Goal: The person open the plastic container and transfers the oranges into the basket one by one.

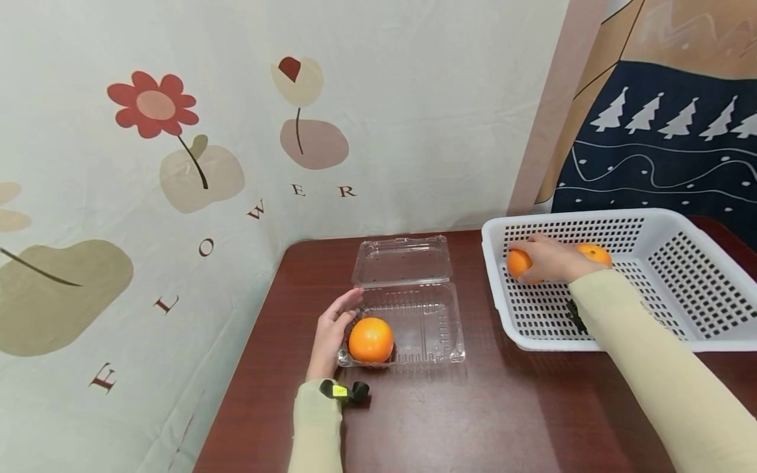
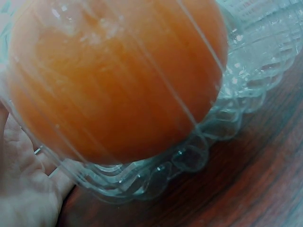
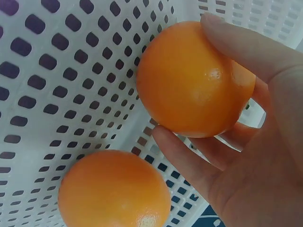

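Observation:
In the head view a clear plastic clamshell box lies with its lid folded back. One orange sits in its near left corner and fills much of the left wrist view. My left hand rests along the box's left wall, fingers extended and touching the plastic. Over on the right, my right hand reaches into a white perforated basket. Its thumb and fingers curl round an orange near the basket's left wall. A second orange lies close by in the basket.
A dark reddish-brown table carries both containers, with the basket to the right of the box. Behind and to the left hangs a pale curtain printed with flowers and letters. A black strap device is on my left wrist.

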Tool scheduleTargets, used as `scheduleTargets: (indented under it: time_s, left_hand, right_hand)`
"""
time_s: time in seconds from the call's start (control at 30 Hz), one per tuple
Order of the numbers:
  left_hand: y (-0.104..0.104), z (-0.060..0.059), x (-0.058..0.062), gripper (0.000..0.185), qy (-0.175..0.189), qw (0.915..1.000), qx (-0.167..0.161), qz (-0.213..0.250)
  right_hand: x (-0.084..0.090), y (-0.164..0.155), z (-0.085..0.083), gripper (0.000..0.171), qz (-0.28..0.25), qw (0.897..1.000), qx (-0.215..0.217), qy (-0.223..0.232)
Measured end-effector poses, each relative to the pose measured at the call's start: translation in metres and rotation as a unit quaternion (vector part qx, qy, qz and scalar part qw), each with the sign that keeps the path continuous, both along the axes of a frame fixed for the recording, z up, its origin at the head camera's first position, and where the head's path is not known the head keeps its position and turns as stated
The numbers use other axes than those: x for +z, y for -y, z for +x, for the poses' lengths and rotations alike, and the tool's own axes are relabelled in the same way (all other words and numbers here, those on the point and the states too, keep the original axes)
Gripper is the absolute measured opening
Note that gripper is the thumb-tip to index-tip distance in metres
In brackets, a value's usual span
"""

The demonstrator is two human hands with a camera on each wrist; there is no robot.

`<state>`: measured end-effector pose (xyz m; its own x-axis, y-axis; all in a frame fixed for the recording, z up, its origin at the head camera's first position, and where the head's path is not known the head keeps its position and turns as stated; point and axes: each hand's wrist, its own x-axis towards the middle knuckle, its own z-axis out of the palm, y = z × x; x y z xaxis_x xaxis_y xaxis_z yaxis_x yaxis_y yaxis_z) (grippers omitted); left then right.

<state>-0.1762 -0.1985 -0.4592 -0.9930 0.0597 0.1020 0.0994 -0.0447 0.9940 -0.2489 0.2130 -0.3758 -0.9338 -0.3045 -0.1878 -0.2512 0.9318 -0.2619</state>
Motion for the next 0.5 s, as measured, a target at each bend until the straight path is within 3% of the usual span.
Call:
scheduleTargets:
  time_s: [0.5]
  left_hand:
    - [0.0002,0.0025,0.0013,0.040,-0.007,1.0000,-0.005,-0.002]
  right_hand:
    - [0.0028,0.0044,0.0057,0.063,-0.008,1.000,0.005,0.002]
